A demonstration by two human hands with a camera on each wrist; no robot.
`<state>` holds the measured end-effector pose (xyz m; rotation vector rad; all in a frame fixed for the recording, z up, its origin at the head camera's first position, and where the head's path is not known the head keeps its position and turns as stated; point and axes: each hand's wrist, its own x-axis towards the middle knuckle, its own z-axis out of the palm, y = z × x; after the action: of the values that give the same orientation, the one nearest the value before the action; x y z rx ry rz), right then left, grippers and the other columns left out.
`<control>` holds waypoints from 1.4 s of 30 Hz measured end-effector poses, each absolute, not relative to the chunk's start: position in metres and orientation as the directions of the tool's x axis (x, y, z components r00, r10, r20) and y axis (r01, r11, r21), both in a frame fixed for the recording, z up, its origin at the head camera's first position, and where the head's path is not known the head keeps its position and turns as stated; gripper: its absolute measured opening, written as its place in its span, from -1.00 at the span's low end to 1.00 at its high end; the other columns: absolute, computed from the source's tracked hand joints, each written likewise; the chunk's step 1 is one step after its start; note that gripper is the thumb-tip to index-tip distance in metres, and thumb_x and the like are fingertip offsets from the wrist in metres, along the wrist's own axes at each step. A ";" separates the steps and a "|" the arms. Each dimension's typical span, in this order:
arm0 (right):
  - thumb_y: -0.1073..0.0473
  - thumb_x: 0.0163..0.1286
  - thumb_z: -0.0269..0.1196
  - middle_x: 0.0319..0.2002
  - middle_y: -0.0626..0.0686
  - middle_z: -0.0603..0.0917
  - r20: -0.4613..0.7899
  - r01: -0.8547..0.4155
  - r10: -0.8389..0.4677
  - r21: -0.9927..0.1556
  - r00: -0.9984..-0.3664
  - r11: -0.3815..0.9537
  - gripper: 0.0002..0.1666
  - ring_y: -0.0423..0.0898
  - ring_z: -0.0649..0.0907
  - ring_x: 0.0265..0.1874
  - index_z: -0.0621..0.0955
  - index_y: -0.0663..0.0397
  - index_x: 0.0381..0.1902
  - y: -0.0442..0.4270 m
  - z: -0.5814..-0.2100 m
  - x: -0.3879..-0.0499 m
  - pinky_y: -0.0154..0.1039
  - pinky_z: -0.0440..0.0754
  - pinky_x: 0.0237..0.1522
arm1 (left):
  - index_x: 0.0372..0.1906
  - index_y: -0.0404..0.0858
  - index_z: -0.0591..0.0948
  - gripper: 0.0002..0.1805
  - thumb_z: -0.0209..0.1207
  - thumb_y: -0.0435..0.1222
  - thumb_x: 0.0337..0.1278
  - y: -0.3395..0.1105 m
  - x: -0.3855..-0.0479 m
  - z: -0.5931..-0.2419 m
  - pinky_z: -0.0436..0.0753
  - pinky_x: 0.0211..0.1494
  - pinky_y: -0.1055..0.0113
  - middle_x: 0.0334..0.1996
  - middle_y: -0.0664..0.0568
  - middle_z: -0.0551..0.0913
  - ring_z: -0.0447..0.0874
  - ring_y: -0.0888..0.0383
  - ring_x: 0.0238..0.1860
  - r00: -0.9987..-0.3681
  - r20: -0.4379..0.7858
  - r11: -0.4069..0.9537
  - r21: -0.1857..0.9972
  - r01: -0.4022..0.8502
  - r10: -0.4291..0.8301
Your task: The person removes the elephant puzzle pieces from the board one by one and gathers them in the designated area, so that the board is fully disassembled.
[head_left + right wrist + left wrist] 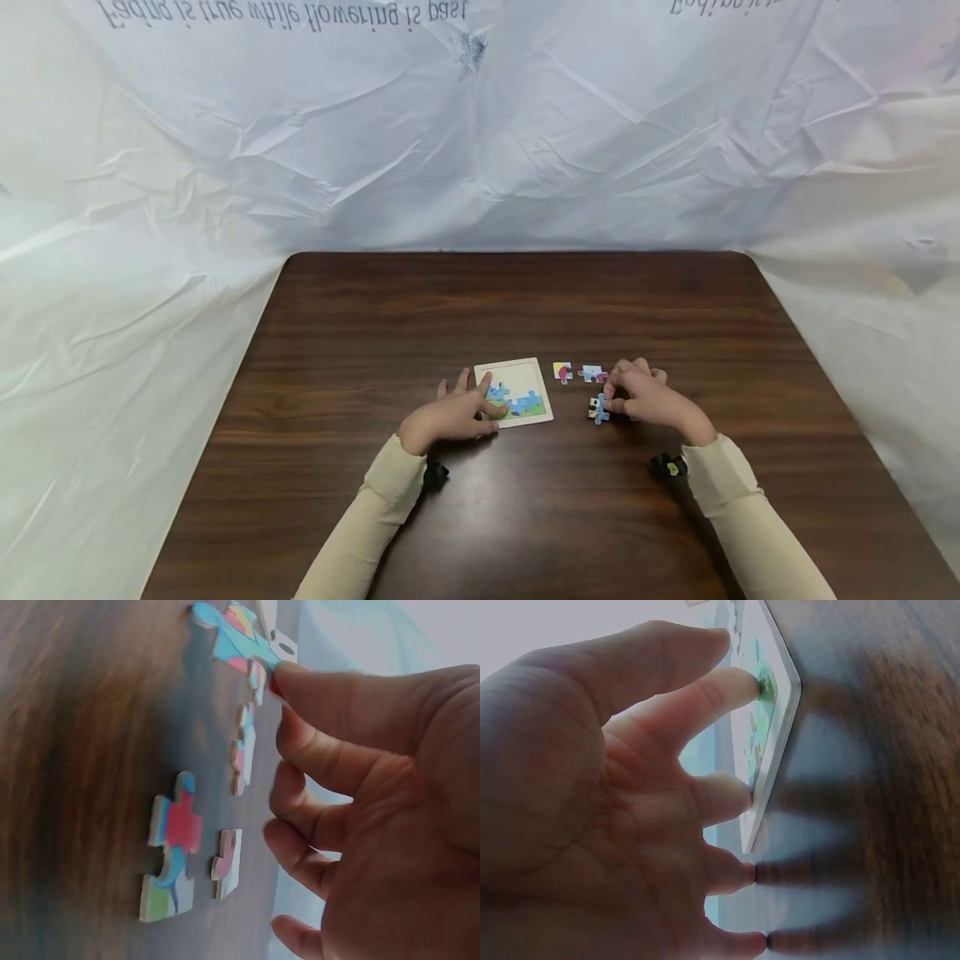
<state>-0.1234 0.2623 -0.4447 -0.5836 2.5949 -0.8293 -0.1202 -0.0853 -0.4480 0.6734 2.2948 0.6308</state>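
My right hand (651,398) pinches a jigsaw piece (597,408) between thumb and forefinger, right of the puzzle tray. Blue, yellow and pink show on this piece (236,634) in the right wrist view. My left hand (452,413) has its fingers spread over the left side of the square wooden puzzle tray (519,377). In the left wrist view, fingertips touch the tray's edge (784,712), and two other fingertips rest on the table. Blue and green pieces (528,404) lie along the tray's lower part; its upper part shows bare wood.
Two loose pieces lie beyond the held one: a yellow-and-pink piece (562,371) and a pale blue one (592,373). More loose pieces (181,825) appear under the right hand in the right wrist view. A white sheet (480,192) hangs behind the dark wooden table (480,308).
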 end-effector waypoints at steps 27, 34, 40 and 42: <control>0.31 0.35 0.38 -0.25 -0.01 0.53 0.073 -0.392 -0.438 -0.593 -0.896 0.704 -0.82 0.11 0.34 -0.18 0.61 -0.04 -0.39 0.224 -0.459 -0.135 0.27 0.10 -0.11 | 0.36 0.02 0.58 -0.59 0.11 -0.10 0.52 -0.085 -0.124 -0.450 -0.31 0.43 -0.42 0.62 -0.12 -0.16 -0.50 -0.27 0.57 -0.668 -0.426 0.750 0.583 0.312 0.610; 0.29 0.36 0.37 -0.08 0.09 0.64 0.183 -0.393 -0.382 -0.698 -0.906 0.598 -0.93 0.18 0.45 -0.03 0.68 0.13 -0.21 0.192 -0.468 -0.140 0.25 0.19 -0.02 | 0.36 0.00 0.58 -0.59 0.09 -0.10 0.53 -0.084 -0.126 -0.452 -0.31 0.42 -0.42 0.62 -0.13 -0.15 -0.51 -0.28 0.57 -0.665 -0.435 0.752 0.585 0.304 0.607; 0.26 0.35 0.40 0.02 0.15 0.62 0.189 -0.399 -0.409 -0.754 -0.893 0.522 -0.87 0.21 0.42 0.05 0.68 0.15 -0.18 0.167 -0.478 -0.143 0.18 0.24 -0.02 | 0.34 0.00 0.60 -0.59 0.09 -0.08 0.52 -0.085 -0.127 -0.452 -0.28 0.43 -0.42 0.63 -0.10 -0.14 -0.46 -0.27 0.57 -0.666 -0.436 0.755 0.580 0.306 0.605; 0.25 0.33 0.42 0.04 0.15 0.61 0.184 -0.389 -0.408 -0.771 -0.894 0.505 -0.85 0.22 0.42 0.08 0.69 0.14 -0.17 0.160 -0.482 -0.144 0.21 0.31 0.04 | 0.34 0.01 0.60 -0.59 0.09 -0.08 0.52 -0.086 -0.127 -0.453 -0.28 0.43 -0.42 0.63 -0.09 -0.15 -0.46 -0.26 0.57 -0.663 -0.438 0.754 0.580 0.307 0.607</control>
<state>-0.1435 0.1600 -0.4818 -0.7164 2.7061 -1.3769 -0.1267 -0.0856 -0.4525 0.6831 2.3175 0.6202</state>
